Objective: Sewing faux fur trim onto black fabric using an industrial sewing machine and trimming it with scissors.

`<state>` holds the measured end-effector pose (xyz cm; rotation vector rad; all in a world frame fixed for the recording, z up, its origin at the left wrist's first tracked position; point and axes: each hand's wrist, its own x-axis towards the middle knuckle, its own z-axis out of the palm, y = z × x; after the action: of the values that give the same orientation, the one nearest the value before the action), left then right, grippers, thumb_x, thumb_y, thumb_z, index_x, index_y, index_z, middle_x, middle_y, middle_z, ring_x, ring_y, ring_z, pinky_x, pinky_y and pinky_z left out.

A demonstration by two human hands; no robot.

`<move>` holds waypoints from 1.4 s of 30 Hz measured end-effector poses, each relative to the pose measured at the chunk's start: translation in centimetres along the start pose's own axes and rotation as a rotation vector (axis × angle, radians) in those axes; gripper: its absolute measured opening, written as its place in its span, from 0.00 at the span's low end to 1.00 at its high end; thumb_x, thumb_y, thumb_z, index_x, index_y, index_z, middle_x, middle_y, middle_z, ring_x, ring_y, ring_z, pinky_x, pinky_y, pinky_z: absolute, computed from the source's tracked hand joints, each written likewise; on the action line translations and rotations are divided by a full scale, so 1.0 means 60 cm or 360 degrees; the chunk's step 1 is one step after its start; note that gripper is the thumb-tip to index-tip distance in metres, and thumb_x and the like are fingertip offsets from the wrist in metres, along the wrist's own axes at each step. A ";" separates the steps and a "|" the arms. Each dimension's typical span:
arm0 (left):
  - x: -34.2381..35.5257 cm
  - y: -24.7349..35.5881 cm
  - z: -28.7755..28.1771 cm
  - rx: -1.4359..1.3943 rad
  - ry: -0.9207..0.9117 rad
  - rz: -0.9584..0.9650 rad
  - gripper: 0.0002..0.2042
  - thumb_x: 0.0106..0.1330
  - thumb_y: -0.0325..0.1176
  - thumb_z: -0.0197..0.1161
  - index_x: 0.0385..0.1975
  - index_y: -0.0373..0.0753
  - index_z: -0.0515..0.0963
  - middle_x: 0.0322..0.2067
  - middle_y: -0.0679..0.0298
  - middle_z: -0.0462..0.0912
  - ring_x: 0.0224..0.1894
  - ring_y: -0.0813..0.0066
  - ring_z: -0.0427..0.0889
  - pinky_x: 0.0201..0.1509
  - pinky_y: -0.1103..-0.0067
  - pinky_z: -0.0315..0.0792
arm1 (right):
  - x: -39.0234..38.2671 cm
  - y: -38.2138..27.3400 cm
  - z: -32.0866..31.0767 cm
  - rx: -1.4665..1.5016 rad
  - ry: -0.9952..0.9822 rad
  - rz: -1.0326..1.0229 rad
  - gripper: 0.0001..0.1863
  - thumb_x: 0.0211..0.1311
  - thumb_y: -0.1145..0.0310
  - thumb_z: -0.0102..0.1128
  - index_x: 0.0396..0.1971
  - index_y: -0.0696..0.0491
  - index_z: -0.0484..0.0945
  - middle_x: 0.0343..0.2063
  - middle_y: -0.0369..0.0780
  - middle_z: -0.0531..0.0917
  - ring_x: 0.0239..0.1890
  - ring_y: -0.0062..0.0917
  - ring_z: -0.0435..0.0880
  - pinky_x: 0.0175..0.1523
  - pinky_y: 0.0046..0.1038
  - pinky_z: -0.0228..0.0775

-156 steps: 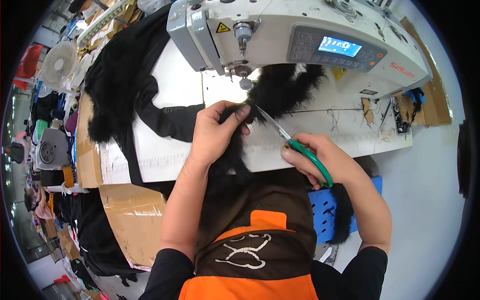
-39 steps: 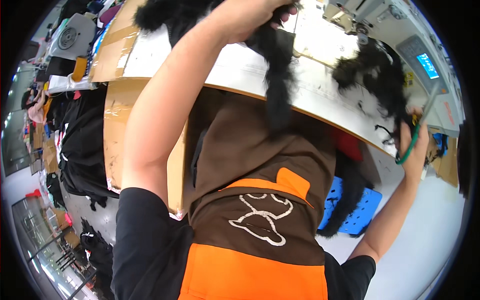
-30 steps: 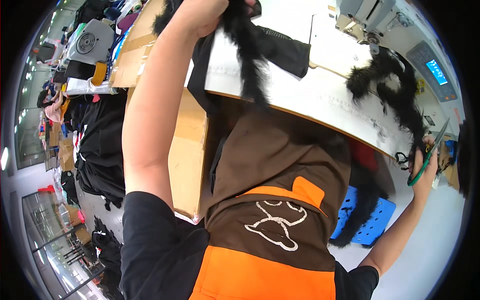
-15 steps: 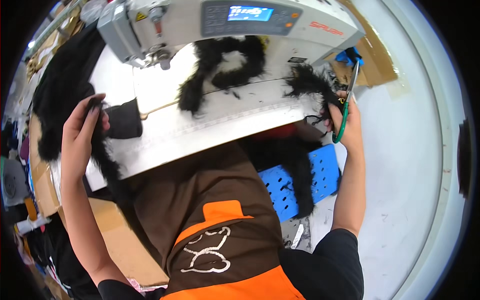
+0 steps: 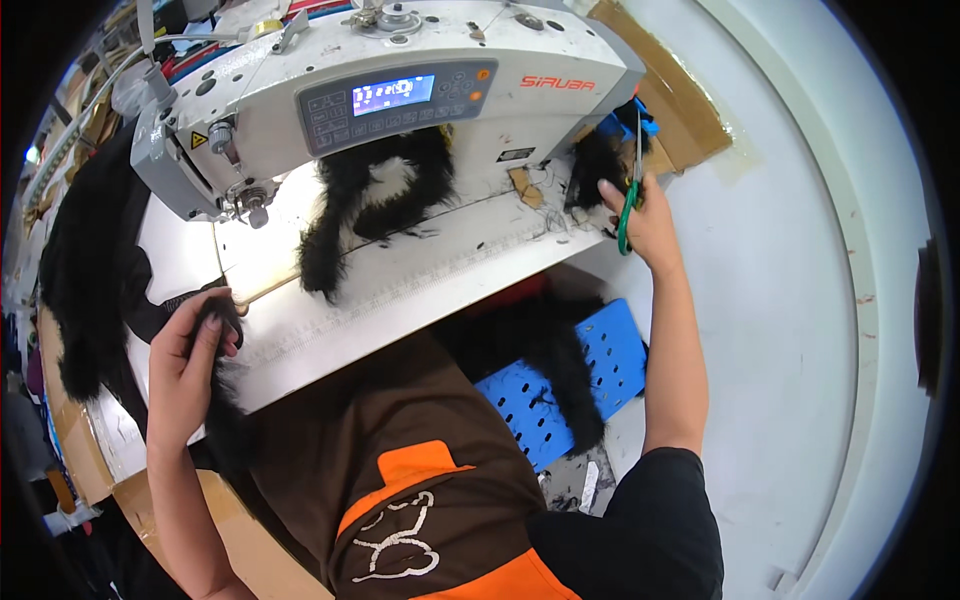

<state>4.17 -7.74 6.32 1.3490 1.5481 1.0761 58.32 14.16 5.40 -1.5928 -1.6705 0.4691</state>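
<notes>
At the left end of the white sewing table (image 5: 300, 325), my left hand (image 5: 190, 365) pinches the edge of a black furry fabric piece (image 5: 225, 400). The fur hangs down past the table's front edge, and black cloth runs behind my fingers. Green-handled scissors (image 5: 628, 215) sit in my right hand (image 5: 650, 230) at the table's right end, blades upright. Beside its fingers is a bunch of black fur (image 5: 595, 170); whether the hand grips it too I cannot tell. A curled strip of black fur (image 5: 325, 235) lies under the sewing machine's arm (image 5: 480, 125).
A large black furry heap (image 5: 85, 290) lies along the left side. Below the table is a blue perforated pedal (image 5: 510, 405) with black fur (image 5: 575, 390) hanging over it. Cardboard (image 5: 690, 110) stands behind my right hand. A tan scrap (image 5: 525, 188) lies near the machine's base.
My right hand has moved up and away toward the machine's right end with the scissors and the fur bunch. My left hand still pinches the fur, lower against the table. The view has shifted.
</notes>
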 end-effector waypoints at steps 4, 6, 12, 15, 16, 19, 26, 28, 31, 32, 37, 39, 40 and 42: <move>-0.005 0.015 0.008 0.0034 0.0035 -0.0040 0.15 0.82 0.29 0.56 0.62 0.33 0.80 0.32 0.68 0.80 0.34 0.84 0.76 0.42 0.84 0.73 | -0.035 -0.031 -0.015 -0.0507 0.0153 0.0080 0.30 0.63 0.47 0.77 0.46 0.57 0.75 0.32 0.47 0.85 0.34 0.46 0.86 0.45 0.42 0.77; -0.012 0.047 0.010 0.0154 0.0066 -0.0188 0.15 0.82 0.29 0.57 0.62 0.34 0.80 0.30 0.68 0.79 0.32 0.84 0.75 0.40 0.83 0.73 | -0.058 -0.055 -0.014 -0.0739 0.0232 0.0105 0.31 0.61 0.43 0.76 0.48 0.54 0.78 0.30 0.50 0.88 0.39 0.53 0.87 0.45 0.44 0.78; 0.012 0.042 0.063 0.0297 -0.0020 0.0094 0.13 0.79 0.27 0.60 0.59 0.32 0.80 0.25 0.67 0.78 0.28 0.83 0.73 0.36 0.82 0.71 | -0.108 -0.130 0.012 -0.0970 -0.0647 -0.0072 0.35 0.50 0.48 0.84 0.53 0.53 0.82 0.37 0.49 0.90 0.43 0.48 0.90 0.48 0.43 0.80; 0.010 0.054 0.085 0.0390 -0.0052 0.0044 0.09 0.78 0.31 0.63 0.47 0.30 0.79 0.25 0.63 0.81 0.29 0.81 0.78 0.35 0.79 0.73 | -0.087 -0.127 0.055 -0.0772 -0.0704 -0.0152 0.37 0.46 0.48 0.86 0.52 0.54 0.83 0.39 0.50 0.90 0.46 0.48 0.89 0.52 0.42 0.80; 0.010 0.053 0.094 0.0350 -0.0052 0.0077 0.09 0.78 0.31 0.63 0.46 0.30 0.78 0.25 0.61 0.81 0.29 0.80 0.79 0.35 0.78 0.74 | -0.084 -0.134 0.069 -0.0741 -0.0679 -0.0134 0.37 0.45 0.50 0.86 0.52 0.55 0.83 0.41 0.51 0.90 0.48 0.49 0.89 0.54 0.41 0.80; 0.014 0.040 0.105 0.0358 -0.0095 0.0185 0.09 0.78 0.31 0.62 0.46 0.29 0.78 0.27 0.53 0.83 0.27 0.69 0.80 0.35 0.74 0.74 | -0.069 -0.146 0.087 -0.0669 -0.0688 -0.0065 0.36 0.46 0.52 0.87 0.52 0.57 0.83 0.41 0.52 0.89 0.49 0.49 0.88 0.55 0.41 0.79; 0.020 0.057 0.114 0.0336 -0.0225 0.0156 0.09 0.78 0.29 0.60 0.48 0.30 0.79 0.25 0.53 0.79 0.25 0.63 0.76 0.35 0.71 0.74 | -0.070 -0.106 0.074 -0.0570 -0.0799 -0.0398 0.33 0.52 0.64 0.79 0.60 0.56 0.82 0.49 0.50 0.88 0.52 0.44 0.88 0.59 0.38 0.78; 0.020 0.062 0.117 0.0332 -0.0306 0.0049 0.10 0.78 0.30 0.61 0.52 0.31 0.79 0.25 0.52 0.80 0.26 0.57 0.78 0.36 0.70 0.75 | -0.069 -0.120 0.070 -0.0566 -0.0896 -0.0335 0.31 0.53 0.69 0.76 0.60 0.56 0.82 0.52 0.49 0.87 0.55 0.41 0.87 0.62 0.36 0.76; 0.032 0.049 0.131 0.0339 -0.0293 0.0247 0.11 0.78 0.31 0.61 0.53 0.31 0.78 0.25 0.51 0.81 0.27 0.56 0.81 0.36 0.68 0.75 | -0.056 -0.120 0.091 -0.0506 -0.0775 -0.0473 0.31 0.55 0.71 0.75 0.61 0.56 0.81 0.52 0.49 0.86 0.54 0.43 0.86 0.63 0.36 0.75; 0.033 0.056 0.133 0.0327 -0.0330 0.0170 0.10 0.78 0.31 0.61 0.51 0.31 0.78 0.27 0.49 0.82 0.29 0.51 0.83 0.37 0.66 0.76 | -0.055 -0.135 0.100 -0.0558 -0.0767 -0.0440 0.27 0.58 0.73 0.73 0.59 0.56 0.82 0.52 0.50 0.86 0.54 0.45 0.85 0.62 0.37 0.75; 0.023 0.037 0.156 0.0356 -0.0349 0.0220 0.07 0.76 0.29 0.62 0.46 0.33 0.77 0.34 0.47 0.84 0.36 0.42 0.82 0.39 0.62 0.76 | -0.130 -0.185 0.155 -0.0326 -0.0386 -0.0923 0.14 0.66 0.74 0.67 0.51 0.56 0.86 0.46 0.47 0.88 0.46 0.43 0.87 0.55 0.36 0.78; 0.015 0.017 0.168 0.0595 -0.0265 0.0493 0.07 0.74 0.28 0.63 0.47 0.34 0.78 0.37 0.48 0.84 0.38 0.42 0.83 0.40 0.60 0.77 | -0.206 -0.228 0.182 0.0275 -0.0781 -0.0427 0.12 0.70 0.74 0.65 0.51 0.59 0.86 0.41 0.44 0.89 0.41 0.28 0.89 0.49 0.28 0.79; 0.005 0.015 0.178 0.0619 -0.0230 0.0557 0.09 0.72 0.27 0.65 0.49 0.36 0.80 0.38 0.51 0.83 0.38 0.45 0.84 0.39 0.60 0.79 | -0.236 -0.235 0.193 0.0410 -0.0822 -0.0500 0.12 0.71 0.74 0.66 0.51 0.60 0.86 0.40 0.44 0.90 0.38 0.26 0.89 0.48 0.26 0.79; -0.013 0.015 0.192 0.0711 -0.0281 0.0553 0.11 0.71 0.27 0.65 0.51 0.37 0.80 0.37 0.53 0.82 0.37 0.46 0.85 0.38 0.60 0.80 | -0.280 -0.239 0.209 0.0626 -0.0935 -0.0505 0.12 0.70 0.77 0.68 0.50 0.62 0.85 0.39 0.43 0.89 0.38 0.23 0.89 0.45 0.23 0.80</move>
<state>15.43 -7.36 3.52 2.0185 1.5087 0.8033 38.20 -1.17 3.15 -0.9242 -2.0486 1.0952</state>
